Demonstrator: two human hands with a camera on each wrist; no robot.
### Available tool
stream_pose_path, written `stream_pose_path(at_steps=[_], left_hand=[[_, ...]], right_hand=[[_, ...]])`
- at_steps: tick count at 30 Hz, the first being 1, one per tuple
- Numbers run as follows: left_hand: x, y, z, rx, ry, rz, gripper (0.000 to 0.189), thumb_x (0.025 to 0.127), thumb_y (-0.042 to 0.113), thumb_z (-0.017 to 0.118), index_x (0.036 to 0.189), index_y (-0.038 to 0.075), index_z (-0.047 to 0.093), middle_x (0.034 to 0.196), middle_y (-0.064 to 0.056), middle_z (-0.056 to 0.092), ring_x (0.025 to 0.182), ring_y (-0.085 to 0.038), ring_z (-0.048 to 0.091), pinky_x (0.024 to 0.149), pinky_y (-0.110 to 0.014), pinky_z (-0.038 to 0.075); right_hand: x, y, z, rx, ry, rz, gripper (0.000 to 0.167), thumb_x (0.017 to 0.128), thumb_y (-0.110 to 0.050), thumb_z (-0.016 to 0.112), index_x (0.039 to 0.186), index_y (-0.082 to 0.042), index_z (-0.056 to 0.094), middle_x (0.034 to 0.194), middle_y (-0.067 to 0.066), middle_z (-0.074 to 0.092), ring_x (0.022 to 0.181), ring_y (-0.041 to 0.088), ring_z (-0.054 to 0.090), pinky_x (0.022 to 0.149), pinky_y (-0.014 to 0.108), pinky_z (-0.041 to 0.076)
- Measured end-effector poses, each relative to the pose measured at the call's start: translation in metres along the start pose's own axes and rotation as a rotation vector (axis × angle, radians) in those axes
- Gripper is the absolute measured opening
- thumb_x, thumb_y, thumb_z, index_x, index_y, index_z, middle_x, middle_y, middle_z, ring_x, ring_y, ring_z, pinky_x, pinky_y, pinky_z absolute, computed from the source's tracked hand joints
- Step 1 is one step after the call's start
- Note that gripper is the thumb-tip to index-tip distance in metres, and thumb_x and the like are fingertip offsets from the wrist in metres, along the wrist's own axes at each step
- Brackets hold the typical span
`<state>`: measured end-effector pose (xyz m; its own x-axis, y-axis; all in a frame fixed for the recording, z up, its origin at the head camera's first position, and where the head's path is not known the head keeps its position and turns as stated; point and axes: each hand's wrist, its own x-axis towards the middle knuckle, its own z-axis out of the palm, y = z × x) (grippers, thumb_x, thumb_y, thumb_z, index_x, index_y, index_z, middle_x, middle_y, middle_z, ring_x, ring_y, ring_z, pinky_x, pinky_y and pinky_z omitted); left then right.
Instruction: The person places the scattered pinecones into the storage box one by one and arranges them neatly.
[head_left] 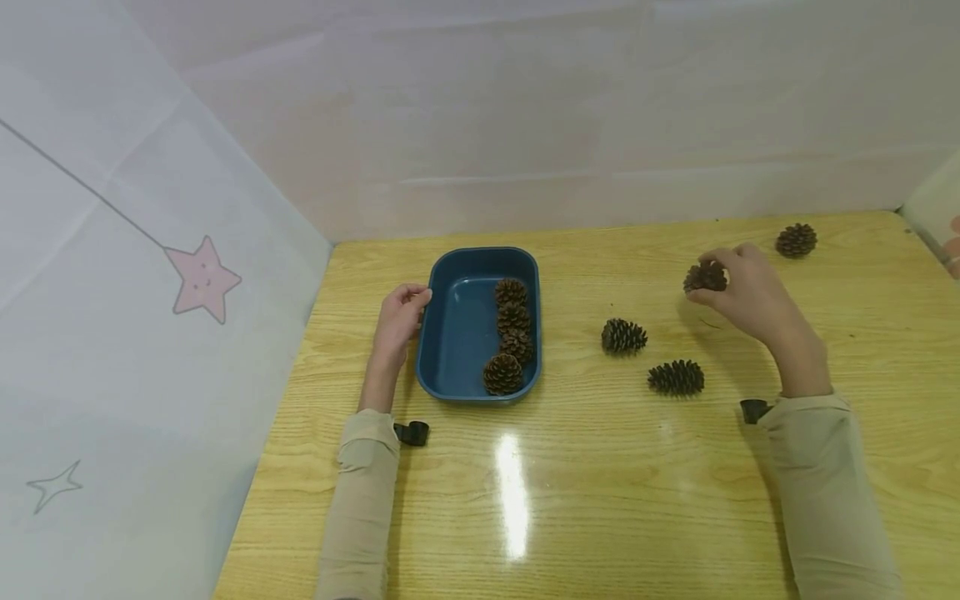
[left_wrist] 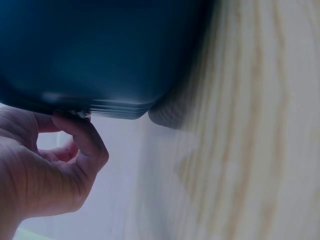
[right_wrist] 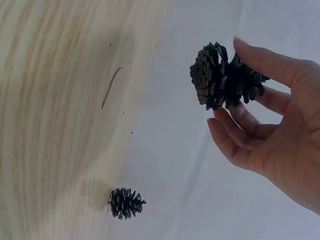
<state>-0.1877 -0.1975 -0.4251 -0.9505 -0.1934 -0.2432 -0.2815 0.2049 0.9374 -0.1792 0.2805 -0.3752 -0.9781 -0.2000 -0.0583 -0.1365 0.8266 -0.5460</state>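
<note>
A deep blue tray (head_left: 468,396) stands on the table with several brown pine cones (head_left: 503,374) lined up along its right inner side. My left hand (head_left: 400,321) grips the tray's left rim between thumb and curled fingers; in the left wrist view, the left hand (left_wrist: 65,160) is against the rim, its contact partly hidden. Above the table at the right, my right hand (head_left: 757,296) holds a pine cone (head_left: 705,277) between thumb and fingers. The right wrist view has this pine cone (right_wrist: 207,75) raised clear of the wood, its far side hidden.
Two loose pine cones, one nearer the tray (head_left: 623,336) and one closer to me (head_left: 677,378), lie between tray and right arm. Another pine cone (head_left: 797,240) sits near the back right edge. Pale cloth walls (head_left: 525,125) border the wooden table (head_left: 600,500).
</note>
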Motion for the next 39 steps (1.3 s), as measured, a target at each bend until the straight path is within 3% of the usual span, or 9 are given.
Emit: stream_pose_path(at_steps=[5, 11, 28, 39], left_hand=[[0.0006, 0.0000, 0.0000, -0.006, -0.003, -0.003, 0.033, 0.106, 0.025, 0.060, 0.130, 0.002, 0.063, 0.096, -0.003, 0.054, 0.076, -0.014, 0.055, 0.060, -0.022, 0.047], [0.0004, 0.0001, -0.0003, -0.006, -0.005, -0.005, 0.033, 0.106, 0.025, 0.059, 0.130, 0.002, 0.063, 0.095, -0.003, 0.053, 0.075, -0.013, 0.055, 0.059, -0.021, 0.048], [0.0001, 0.0005, 0.0001, -0.008, -0.002, 0.000, 0.032, 0.106, 0.024, 0.060, 0.129, 0.002, 0.063, 0.092, -0.003, 0.052, 0.073, -0.013, 0.054, 0.058, -0.021, 0.046], [-0.0003, 0.0009, 0.0002, -0.006, -0.005, -0.008, 0.032, 0.106, 0.024, 0.059, 0.129, 0.002, 0.063, 0.095, -0.004, 0.054, 0.075, -0.013, 0.056, 0.060, -0.021, 0.048]], right_hand=[[0.0004, 0.0005, 0.0019, 0.013, 0.035, 0.000, 0.066, 0.102, -0.027, 0.069, 0.148, 0.012, 0.041, 0.128, 0.038, 0.035, 0.103, 0.048, 0.039, 0.081, 0.062, 0.038], [0.0005, -0.0009, 0.0008, 0.036, 0.084, -0.006, 0.069, 0.104, -0.029, 0.065, 0.153, 0.010, 0.036, 0.136, 0.041, 0.031, 0.116, 0.057, 0.039, 0.093, 0.072, 0.036], [0.0026, -0.0026, -0.0010, 0.047, 0.139, -0.026, 0.066, 0.101, -0.014, 0.068, 0.152, 0.011, 0.035, 0.147, 0.040, 0.035, 0.135, 0.060, 0.032, 0.108, 0.073, 0.027], [0.0031, -0.0055, 0.0011, 0.068, 0.193, -0.040, 0.066, 0.097, -0.005, 0.072, 0.151, 0.011, 0.037, 0.144, 0.038, 0.045, 0.133, 0.057, 0.039, 0.107, 0.069, 0.032]])
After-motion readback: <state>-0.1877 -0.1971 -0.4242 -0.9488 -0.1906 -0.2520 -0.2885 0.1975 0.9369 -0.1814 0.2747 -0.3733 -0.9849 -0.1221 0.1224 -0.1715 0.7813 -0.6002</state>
